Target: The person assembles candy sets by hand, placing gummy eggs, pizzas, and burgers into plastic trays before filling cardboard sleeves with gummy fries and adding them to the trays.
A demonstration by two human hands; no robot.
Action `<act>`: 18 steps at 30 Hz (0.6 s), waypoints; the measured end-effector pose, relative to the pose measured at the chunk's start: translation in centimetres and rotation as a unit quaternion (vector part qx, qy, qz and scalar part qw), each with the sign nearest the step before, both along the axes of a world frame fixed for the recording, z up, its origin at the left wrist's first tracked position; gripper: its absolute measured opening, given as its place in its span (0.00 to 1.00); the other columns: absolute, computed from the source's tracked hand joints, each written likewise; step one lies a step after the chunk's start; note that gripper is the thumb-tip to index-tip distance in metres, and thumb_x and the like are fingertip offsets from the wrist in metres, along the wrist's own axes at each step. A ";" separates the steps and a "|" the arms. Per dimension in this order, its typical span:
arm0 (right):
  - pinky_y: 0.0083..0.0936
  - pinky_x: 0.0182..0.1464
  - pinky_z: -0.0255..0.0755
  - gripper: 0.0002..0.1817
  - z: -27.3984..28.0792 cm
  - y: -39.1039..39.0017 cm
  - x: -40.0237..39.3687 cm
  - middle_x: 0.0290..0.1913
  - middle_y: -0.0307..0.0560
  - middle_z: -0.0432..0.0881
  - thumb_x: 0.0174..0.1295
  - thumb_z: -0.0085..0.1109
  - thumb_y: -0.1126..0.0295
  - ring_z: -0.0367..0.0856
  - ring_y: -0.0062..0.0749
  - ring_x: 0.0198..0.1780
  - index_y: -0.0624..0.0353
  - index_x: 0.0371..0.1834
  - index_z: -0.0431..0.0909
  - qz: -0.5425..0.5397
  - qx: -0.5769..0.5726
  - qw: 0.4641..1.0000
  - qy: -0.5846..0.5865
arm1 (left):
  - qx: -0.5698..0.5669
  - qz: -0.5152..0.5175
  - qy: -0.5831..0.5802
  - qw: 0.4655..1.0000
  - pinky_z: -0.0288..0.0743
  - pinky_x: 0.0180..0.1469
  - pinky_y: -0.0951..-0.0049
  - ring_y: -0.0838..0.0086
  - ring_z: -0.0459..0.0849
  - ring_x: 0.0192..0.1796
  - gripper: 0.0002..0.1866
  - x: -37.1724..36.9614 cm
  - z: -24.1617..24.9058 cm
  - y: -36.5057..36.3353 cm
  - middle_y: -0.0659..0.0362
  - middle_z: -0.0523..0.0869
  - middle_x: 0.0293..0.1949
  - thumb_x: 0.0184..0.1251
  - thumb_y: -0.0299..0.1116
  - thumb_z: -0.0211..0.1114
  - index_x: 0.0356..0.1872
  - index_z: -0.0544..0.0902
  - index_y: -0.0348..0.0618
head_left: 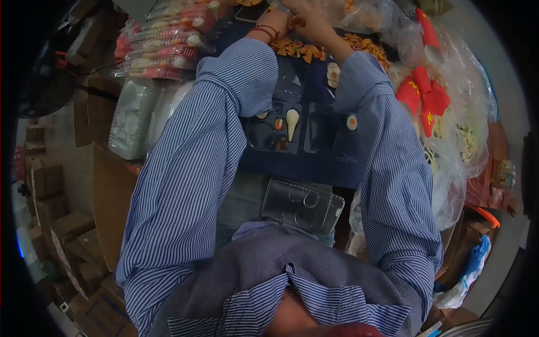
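At the top edge of the head view my left hand (274, 23), with red bracelets on its wrist, meets my right hand (307, 21). The right fingers are bent and pressed together; whatever they hold is too small to make out. My left fingers are mostly hidden. Just below the hands lie several orange, bow-shaped pieces (306, 51). Closer to me, a clear compartment tray (259, 135) holds a white cone-shaped piece (292, 122), a small red-orange piece (278, 124) and a small brown piece (282, 144). A halved-egg piece (352, 122) lies in a tray on the right.
Filled clear boxes (163, 56) are stacked at the left, above emptier clear trays (132, 118). Red cartons (421, 92) and plastic bags (466, 129) crowd the right. A clear lidded tray (303, 205) rests near my lap. Cardboard boxes (73, 224) fill the left floor.
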State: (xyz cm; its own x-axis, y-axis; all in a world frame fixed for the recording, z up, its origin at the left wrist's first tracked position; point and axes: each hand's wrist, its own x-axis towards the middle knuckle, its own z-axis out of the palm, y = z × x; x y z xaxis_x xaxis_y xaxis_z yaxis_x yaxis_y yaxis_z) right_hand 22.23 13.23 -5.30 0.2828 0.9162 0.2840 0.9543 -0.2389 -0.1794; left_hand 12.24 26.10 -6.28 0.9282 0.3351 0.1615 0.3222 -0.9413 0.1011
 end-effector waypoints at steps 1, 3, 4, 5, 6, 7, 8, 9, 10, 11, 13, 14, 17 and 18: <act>0.34 0.41 0.77 0.15 0.1 -0.5 0.8 0.39 0.49 0.86 0.57 0.66 0.62 0.85 0.39 0.38 0.52 0.47 0.85 0.034 0.083 0.994 0.062 | 0.000 -0.002 -0.001 1.000 0.80 0.49 0.59 0.56 0.86 0.44 0.14 -1.1 1.3 -0.8 0.48 0.87 0.43 0.63 0.42 0.64 0.42 0.88 0.46; 0.33 0.40 0.78 0.15 2.2 -1.8 0.5 0.38 0.49 0.86 0.57 0.66 0.61 0.85 0.36 0.37 0.52 0.47 0.85 -0.031 0.050 0.993 0.098 | -0.049 -0.016 0.017 0.999 0.80 0.48 0.60 0.58 0.87 0.43 0.17 -2.7 3.6 -2.0 0.50 0.87 0.42 0.64 0.47 0.64 0.44 0.87 0.47; 0.33 0.39 0.78 0.15 3.0 -2.6 0.3 0.37 0.48 0.87 0.58 0.66 0.61 0.86 0.33 0.35 0.53 0.47 0.85 -0.095 0.017 0.986 0.135 | -0.048 -0.019 0.015 0.999 0.80 0.48 0.60 0.58 0.87 0.43 0.17 -2.4 3.3 -1.9 0.50 0.87 0.42 0.64 0.47 0.64 0.44 0.87 0.47; 0.33 0.39 0.78 0.15 3.7 -3.2 -0.2 0.37 0.48 0.87 0.58 0.66 0.61 0.86 0.33 0.35 0.53 0.47 0.85 -0.097 0.019 0.986 0.132 | -0.046 0.002 0.008 0.999 0.80 0.46 0.62 0.60 0.86 0.40 0.15 -2.3 2.9 -2.1 0.52 0.88 0.38 0.64 0.45 0.64 0.43 0.87 0.46; 0.31 0.39 0.79 0.15 4.1 -3.6 -0.7 0.36 0.48 0.87 0.60 0.65 0.62 0.86 0.31 0.35 0.56 0.47 0.85 -0.121 0.029 0.973 0.193 | -0.044 0.024 0.001 0.999 0.80 0.44 0.63 0.63 0.86 0.36 0.14 -2.2 2.8 -2.3 0.54 0.88 0.34 0.64 0.42 0.64 0.43 0.86 0.45; 0.29 0.39 0.79 0.15 4.7 -4.0 -1.2 0.36 0.47 0.87 0.62 0.64 0.63 0.87 0.29 0.34 0.58 0.47 0.84 -0.144 0.041 0.956 0.253 | -0.043 0.021 -0.002 0.999 0.80 0.44 0.63 0.63 0.86 0.36 0.14 -2.1 2.7 -2.4 0.54 0.88 0.34 0.64 0.42 0.64 0.43 0.86 0.45; 0.29 0.39 0.79 0.15 5.0 -4.3 -1.8 0.36 0.47 0.87 0.62 0.64 0.63 0.87 0.29 0.34 0.58 0.47 0.84 -0.145 0.043 0.956 0.250 | -0.049 0.015 -0.031 0.998 0.81 0.44 0.64 0.63 0.87 0.37 0.13 -2.1 2.6 -2.5 0.54 0.88 0.34 0.64 0.41 0.65 0.42 0.86 0.44; 0.26 0.39 0.80 0.15 5.2 -4.6 -2.5 0.37 0.48 0.87 0.63 0.63 0.64 0.87 0.29 0.35 0.62 0.48 0.83 -0.156 0.098 0.925 0.331 | -0.055 0.010 -0.059 0.997 0.81 0.43 0.65 0.63 0.87 0.37 0.13 -2.3 3.0 -3.0 0.54 0.88 0.35 0.64 0.41 0.66 0.41 0.86 0.43; 0.23 0.39 0.80 0.15 5.5 -4.9 -3.2 0.38 0.49 0.87 0.65 0.61 0.66 0.87 0.28 0.35 0.65 0.48 0.82 -0.165 0.152 0.884 0.410 | -0.054 0.009 -0.060 0.997 0.81 0.43 0.65 0.63 0.87 0.37 0.13 -2.6 3.2 -3.5 0.54 0.88 0.35 0.64 0.41 0.66 0.41 0.86 0.43; 0.23 0.39 0.80 0.15 5.7 -5.2 -3.7 0.38 0.49 0.87 0.65 0.61 0.66 0.87 0.28 0.35 0.65 0.48 0.82 -0.164 0.155 0.883 0.411 | -0.103 -0.065 -0.133 0.984 0.81 0.43 0.67 0.65 0.87 0.38 0.13 -3.1 3.4 -3.9 0.54 0.88 0.35 0.63 0.40 0.67 0.40 0.85 0.43; 0.20 0.39 0.80 0.14 4.9 -5.7 -4.3 0.38 0.49 0.86 0.66 0.59 0.68 0.87 0.30 0.36 0.68 0.48 0.80 -0.128 0.178 0.861 0.459 | -0.149 -0.142 -0.200 0.958 0.81 0.43 0.68 0.66 0.88 0.39 0.13 -5.0 4.7 -5.2 0.55 0.88 0.35 0.62 0.40 0.68 0.39 0.85 0.42; 0.20 0.39 0.80 0.14 4.5 -6.2 -4.7 0.38 0.49 0.86 0.66 0.59 0.68 0.87 0.30 0.36 0.68 0.48 0.80 -0.129 0.179 0.860 0.460 | -0.201 -0.114 -0.183 0.956 0.81 0.42 0.71 0.68 0.88 0.39 0.12 -6.2 5.3 -5.8 0.55 0.88 0.36 0.62 0.39 0.69 0.40 0.84 0.42; 0.22 0.37 0.80 0.11 4.6 -8.0 -6.7 0.33 0.45 0.86 0.66 0.60 0.66 0.87 0.27 0.37 0.63 0.43 0.81 -0.099 0.153 0.805 0.565 | -0.296 -0.089 -0.185 0.933 0.80 0.42 0.75 0.72 0.88 0.39 0.12 -9.5 5.6 -7.3 0.57 0.88 0.36 0.62 0.37 0.69 0.40 0.83 0.41; 0.21 0.38 0.80 0.11 5.0 -8.7 -8.0 0.35 0.46 0.86 0.66 0.59 0.66 0.87 0.28 0.37 0.63 0.44 0.81 -0.099 0.145 0.788 0.590 | -0.341 -0.096 -0.198 0.914 0.80 0.42 0.76 0.73 0.88 0.39 0.11 -10.4 5.5 -7.8 0.58 0.88 0.36 0.62 0.36 0.70 0.41 0.83 0.41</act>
